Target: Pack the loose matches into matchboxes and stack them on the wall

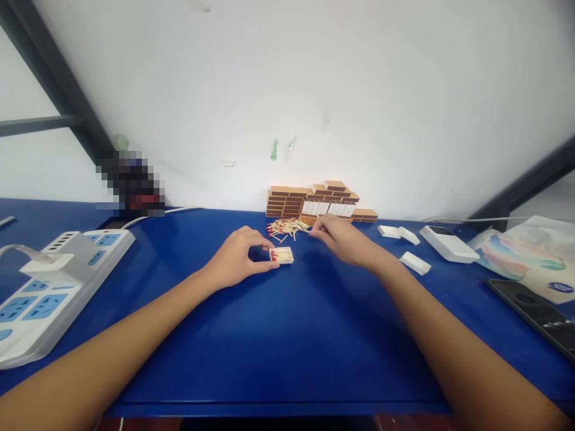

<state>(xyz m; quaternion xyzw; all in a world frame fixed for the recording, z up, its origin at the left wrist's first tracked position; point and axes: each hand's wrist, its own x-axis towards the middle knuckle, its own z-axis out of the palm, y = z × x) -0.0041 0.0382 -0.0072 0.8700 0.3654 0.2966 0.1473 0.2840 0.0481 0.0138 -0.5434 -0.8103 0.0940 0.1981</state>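
Two bare hands work at the middle of a blue table (278,335). The left hand (236,257) is closed on a small matchbox tray (282,255), thumb and fingertips pinching its left end while the tray lies flat on the tabletop. The tray is open on top and shows a layer of red-tipped matches lying side by side. The right hand (344,239) reaches in from the right, palm down. Its fingertips are drawn close together at the right edge of a heap of loose matches (286,228). Whether they have a match pinched between them is too small to tell. The heap lies just behind the tray, spread untidily, red heads pointing every way. Right behind the heap, against the white wall (314,78), stand the stacked matchboxes (314,200), brown piles to the left and right with a row of white ones on edge between them. To the right of the right hand lie three white sleeves (415,263), apart from one another, then a white device (449,243), a plastic packet (530,257) and a dark phone (534,314) near the table's right edge. Well apart on the left sits a white power strip (45,287) with blue sockets. Its cable (153,216) runs back toward the wall.
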